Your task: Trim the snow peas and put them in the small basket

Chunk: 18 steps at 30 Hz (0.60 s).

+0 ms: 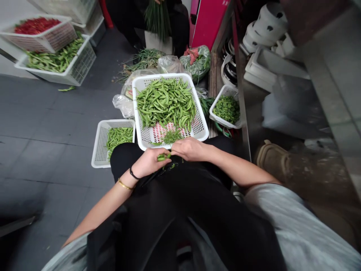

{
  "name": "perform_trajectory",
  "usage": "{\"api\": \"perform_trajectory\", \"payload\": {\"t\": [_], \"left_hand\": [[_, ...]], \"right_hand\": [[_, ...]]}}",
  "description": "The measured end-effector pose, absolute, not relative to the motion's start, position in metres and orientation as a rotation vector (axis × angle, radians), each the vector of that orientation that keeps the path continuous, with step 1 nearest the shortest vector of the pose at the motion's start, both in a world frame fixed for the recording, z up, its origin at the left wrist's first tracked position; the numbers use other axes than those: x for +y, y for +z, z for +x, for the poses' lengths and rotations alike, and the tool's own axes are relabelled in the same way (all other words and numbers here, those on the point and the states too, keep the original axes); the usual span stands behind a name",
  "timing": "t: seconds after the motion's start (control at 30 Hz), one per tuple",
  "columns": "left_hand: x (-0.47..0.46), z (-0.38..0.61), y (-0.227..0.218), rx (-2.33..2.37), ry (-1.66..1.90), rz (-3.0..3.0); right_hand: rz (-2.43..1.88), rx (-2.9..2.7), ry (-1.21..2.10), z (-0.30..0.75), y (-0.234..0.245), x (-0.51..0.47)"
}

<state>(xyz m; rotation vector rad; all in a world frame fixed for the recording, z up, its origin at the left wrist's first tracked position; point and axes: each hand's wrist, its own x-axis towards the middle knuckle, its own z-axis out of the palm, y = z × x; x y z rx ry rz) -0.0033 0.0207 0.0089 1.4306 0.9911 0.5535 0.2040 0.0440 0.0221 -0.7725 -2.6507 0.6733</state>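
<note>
Left hand (148, 162), right hand (189, 148) pinch pea pod (163, 157) over lap; pink box (208, 22) lettering illegible.

One head-worn camera looks forward and steeply down, close over the left hand (149, 162) and right hand (189, 149).

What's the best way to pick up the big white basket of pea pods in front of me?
Grip the big white basket by its flared rim at both long sides, from left and right. The pea pods pile toward the far end, so hold past the middle. Left hand and right hand now pinch a pod.
</note>
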Motion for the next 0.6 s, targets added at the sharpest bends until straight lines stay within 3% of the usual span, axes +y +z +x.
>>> {"api": "perform_trajectory", "payload": {"t": [0.17, 0.33, 0.47, 0.6], "left_hand": [[0.011, -0.002, 0.013, 0.895, 0.650, 1.751], [0.009, -0.002, 0.017, 0.799, 0.607, 1.618], [0.015, -0.004, 0.015, 0.835, 0.603, 1.489], [0.025, -0.009, 0.013, 0.714, 0.326, 1.422]], "right_hand": [[-0.823, -1.918, 1.662, 0.205, 0.006, 0.026], [-0.777, -1.291, 2.144, 0.195, -0.012, 0.004], [-0.790, -1.368, 2.063, 0.196, -0.006, 0.013], [-0.702, -2.262, 1.530, 0.203, 0.019, 0.035]]}}
